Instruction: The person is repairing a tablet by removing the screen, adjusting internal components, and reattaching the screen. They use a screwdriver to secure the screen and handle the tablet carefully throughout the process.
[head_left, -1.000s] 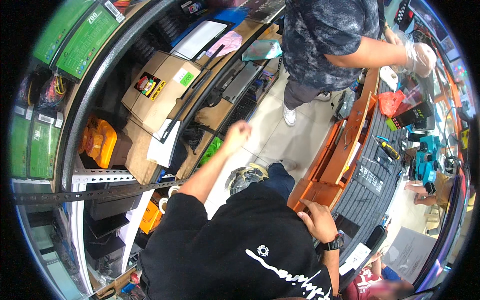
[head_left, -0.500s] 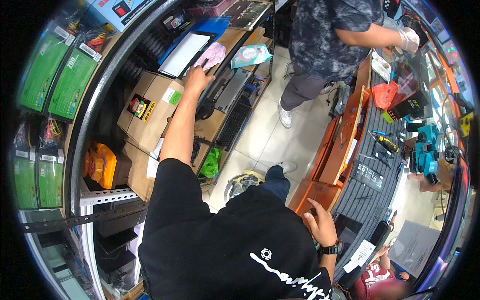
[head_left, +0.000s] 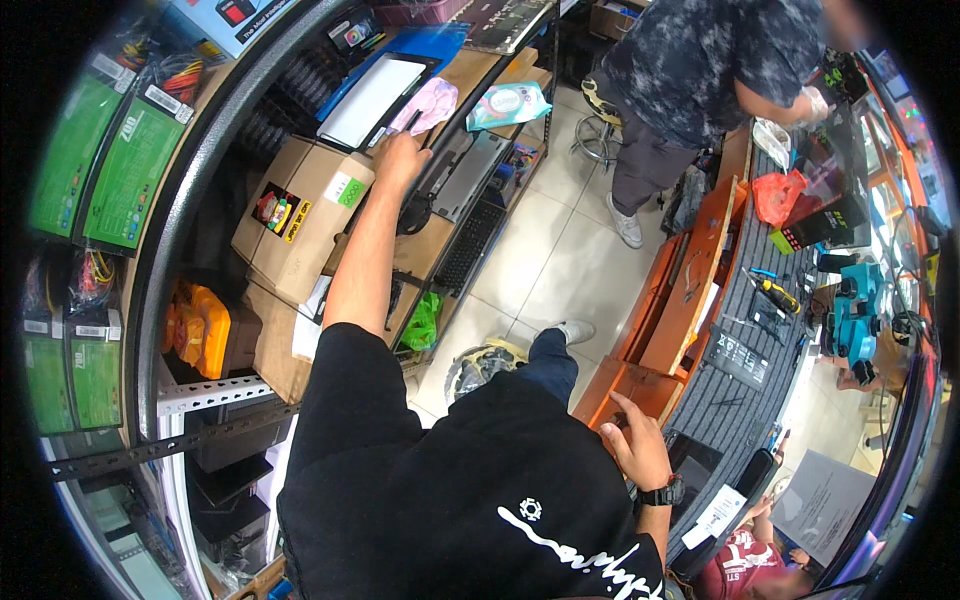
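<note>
My left hand (head_left: 400, 160) reaches out over the shelf at the left, fingers curled. From its fingers a thin dark stick (head_left: 412, 121) pokes up, shaped like a pen; its lower end is hidden. Just beyond lies a pink cloth (head_left: 434, 102), beside a white flat panel (head_left: 372, 98). Under my forearm's left side sits a cardboard box (head_left: 310, 205) with stickers. At the right, my right hand (head_left: 640, 447), a dark watch on its wrist, hangs beside an open orange drawer (head_left: 640, 388). Its fingers are apart and hold nothing.
A wipes pack (head_left: 508, 106) and keyboard (head_left: 470, 250) lie on the left shelving. Along the right runs a grey-matted workbench (head_left: 705, 400) with a yellow-black screwdriver (head_left: 778, 295) and a battery (head_left: 738, 357). A person (head_left: 700, 80) stands ahead in the aisle, near a stool (head_left: 597, 138).
The person ahead has shifted to the right and leans closer to the bench, exposing a stool. My view has turned slightly. Both my hands stay in nearly the same places.
</note>
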